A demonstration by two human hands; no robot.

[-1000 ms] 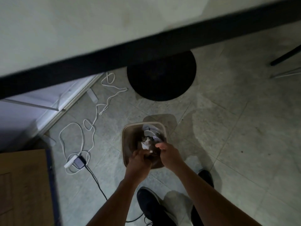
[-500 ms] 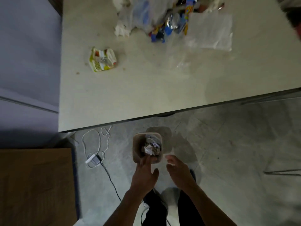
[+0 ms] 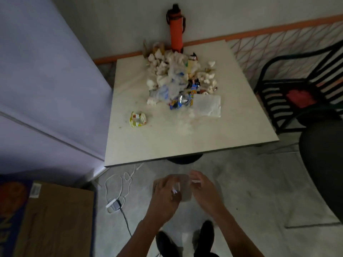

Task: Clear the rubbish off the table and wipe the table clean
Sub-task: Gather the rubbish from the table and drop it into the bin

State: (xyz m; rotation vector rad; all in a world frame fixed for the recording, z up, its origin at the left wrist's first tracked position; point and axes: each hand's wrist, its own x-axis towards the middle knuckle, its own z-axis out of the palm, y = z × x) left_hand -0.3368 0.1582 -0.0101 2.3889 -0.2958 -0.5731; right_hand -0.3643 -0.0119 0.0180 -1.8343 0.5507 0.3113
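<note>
The square white table (image 3: 185, 141) carries a heap of rubbish (image 3: 178, 78): crumpled white tissues, thin plastic bags and coloured wrappers. A clear plastic bag (image 3: 207, 105) lies flat to the heap's right, and a crumpled yellow-green wrapper (image 3: 138, 119) sits apart on the left. On the floor below the table's front edge stands a small beige bin (image 3: 184, 190), mostly covered by my hands. My left hand (image 3: 165, 195) and right hand (image 3: 205, 190) hover over it, blurred, fingers spread and holding nothing.
An orange bottle (image 3: 176, 28) stands at the table's back edge against the wall. A black slatted chair (image 3: 300, 93) is at right, a dark round seat (image 3: 323, 167) nearer. A cardboard box (image 3: 53, 219) and white cables with a charger (image 3: 115, 203) lie at left.
My hands have come up out of the bin with their fingers spread. My view has swung up from the floor to take in the whole table.
</note>
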